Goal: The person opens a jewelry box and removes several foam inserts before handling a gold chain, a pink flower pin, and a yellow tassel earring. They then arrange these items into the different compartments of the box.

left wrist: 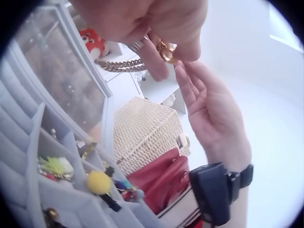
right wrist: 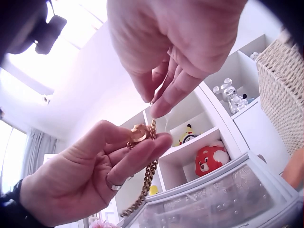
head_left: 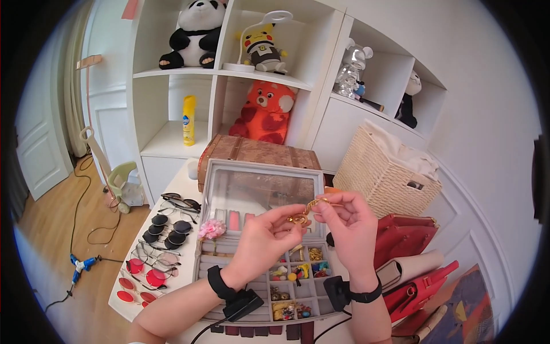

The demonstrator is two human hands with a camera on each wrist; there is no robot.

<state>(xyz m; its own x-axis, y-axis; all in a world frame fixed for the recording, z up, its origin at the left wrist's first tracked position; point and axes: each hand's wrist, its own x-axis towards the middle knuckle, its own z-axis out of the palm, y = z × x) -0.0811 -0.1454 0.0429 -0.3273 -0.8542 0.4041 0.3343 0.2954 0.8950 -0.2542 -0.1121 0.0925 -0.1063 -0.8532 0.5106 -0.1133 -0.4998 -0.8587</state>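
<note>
A gold chain (head_left: 311, 206) with a round gold piece (head_left: 297, 219) is held up above the open jewelry box (head_left: 229, 309). My left hand (head_left: 264, 243) pinches the round piece between thumb and fingers. Just right of it, my right hand (head_left: 348, 229) pinches the chain between thumb and fingertips. In the right wrist view the chain (right wrist: 147, 179) hangs down behind the fingers of my left hand (right wrist: 90, 175), with my right hand (right wrist: 175, 47) above. The box's compartments hold small jewelry, including a yellow ball (left wrist: 99, 183).
Several pairs of glasses (head_left: 154, 278) lie left of the box, and a pink flower (head_left: 212, 229) sits at its left edge. Behind stands a brown trunk (head_left: 258, 152); at right are a woven basket (head_left: 378, 172) and red bags (head_left: 404, 238). White shelves (head_left: 177, 137) hold plush toys.
</note>
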